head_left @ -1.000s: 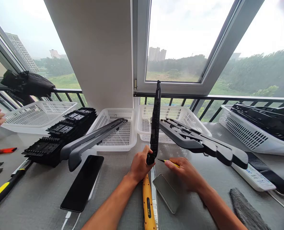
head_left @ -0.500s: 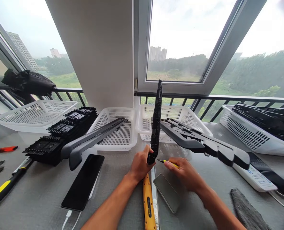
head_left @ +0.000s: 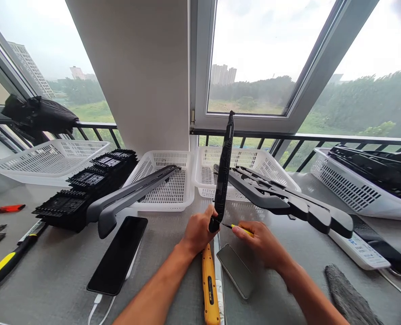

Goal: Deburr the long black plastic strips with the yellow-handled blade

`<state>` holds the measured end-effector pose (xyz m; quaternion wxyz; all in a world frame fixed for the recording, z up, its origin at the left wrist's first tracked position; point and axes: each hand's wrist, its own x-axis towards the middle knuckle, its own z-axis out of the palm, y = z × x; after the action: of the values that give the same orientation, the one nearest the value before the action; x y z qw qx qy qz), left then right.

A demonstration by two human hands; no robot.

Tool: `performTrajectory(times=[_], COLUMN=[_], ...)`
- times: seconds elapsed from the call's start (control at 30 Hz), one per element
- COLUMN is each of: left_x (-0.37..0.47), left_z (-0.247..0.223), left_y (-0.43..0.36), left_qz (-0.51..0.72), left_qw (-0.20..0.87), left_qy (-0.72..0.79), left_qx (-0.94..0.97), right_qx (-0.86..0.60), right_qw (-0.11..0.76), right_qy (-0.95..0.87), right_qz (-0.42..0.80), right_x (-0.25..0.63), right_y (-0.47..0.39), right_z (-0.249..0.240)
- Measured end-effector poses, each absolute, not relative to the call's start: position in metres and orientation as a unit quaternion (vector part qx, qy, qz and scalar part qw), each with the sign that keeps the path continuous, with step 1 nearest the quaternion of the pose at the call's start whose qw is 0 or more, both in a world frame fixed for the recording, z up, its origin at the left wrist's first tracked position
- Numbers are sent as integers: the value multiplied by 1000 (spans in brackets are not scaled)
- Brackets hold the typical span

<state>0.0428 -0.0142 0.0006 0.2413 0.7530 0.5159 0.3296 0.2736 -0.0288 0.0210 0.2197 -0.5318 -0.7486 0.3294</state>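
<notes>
My left hand (head_left: 199, 231) is closed round the lower end of a long black plastic trim part (head_left: 223, 171), which stands nearly upright with its top leaning right. In my right hand (head_left: 257, 235) is a slim yellow-handled knife (head_left: 234, 226), its narrow dark tip pointing left. That tip is at or very near the part's lower end, just beside my left fingers; contact cannot be made out. Below my hands lie a yellow-orange tool (head_left: 209, 284) and a grey phone-like slab (head_left: 234, 271).
White baskets (head_left: 159, 208) line the back, two with long dark grey trim pieces (head_left: 132, 192) leaning out. Left are stacked black plastic parts (head_left: 63, 208), a black phone (head_left: 118, 255) on a cable and a yellow-black handled tool (head_left: 12, 264). A grey cloth (head_left: 347, 293) lies right.
The top of the black trim part has tipped slightly to the right. Both hands stay in nearly the same place, with the knife tip still by the part's lower end.
</notes>
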Motion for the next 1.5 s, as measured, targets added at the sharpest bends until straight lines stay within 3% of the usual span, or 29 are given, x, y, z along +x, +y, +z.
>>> performTrajectory(times=[1.5], left_x=[44], left_z=[-4], left_y=[-14], left_qz=[322], left_qw=[247], left_qy=[508], left_qx=[760], right_qx=[-539], right_qw=[213], right_qy=[-747], right_qz=[326], right_x=[282], right_y=[-27], right_z=[28])
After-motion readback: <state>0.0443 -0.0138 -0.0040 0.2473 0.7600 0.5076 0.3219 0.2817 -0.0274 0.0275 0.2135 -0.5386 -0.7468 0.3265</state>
